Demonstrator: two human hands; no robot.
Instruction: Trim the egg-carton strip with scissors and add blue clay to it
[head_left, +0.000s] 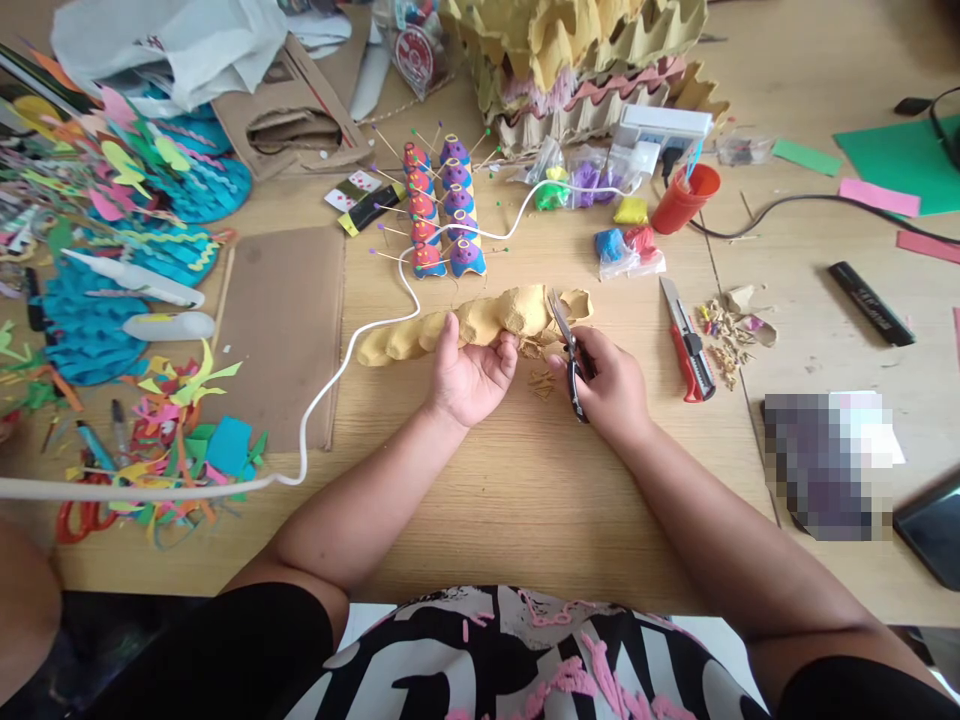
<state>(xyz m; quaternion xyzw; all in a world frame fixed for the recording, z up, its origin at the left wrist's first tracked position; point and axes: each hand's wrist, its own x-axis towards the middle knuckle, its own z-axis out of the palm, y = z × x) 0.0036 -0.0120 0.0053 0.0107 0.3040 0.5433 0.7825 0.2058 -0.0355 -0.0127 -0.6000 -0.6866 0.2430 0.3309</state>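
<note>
A yellowish strip of egg carton cups (480, 318) runs left to right above the table. My left hand (471, 380) grips it from the near side, thumb up and fingers curled; the fingertips are partly hidden. In my right hand (616, 388) are dark-handled scissors (561, 315), their blades at the right end of the strip. Just beyond the blades sits a loose-looking cup piece (577, 304); I cannot tell if it is still joined. Small carton trimmings (541, 383) lie between my hands.
Painted egg carton caterpillars (466, 255) stand behind the strip. A white cable (360, 335) crosses at left by a cardboard sheet (281, 340). To the right are a box cutter (686, 345), scraps (731, 340), a red cup (684, 200) and a black marker (870, 303). Egg trays (570, 60) are stacked behind.
</note>
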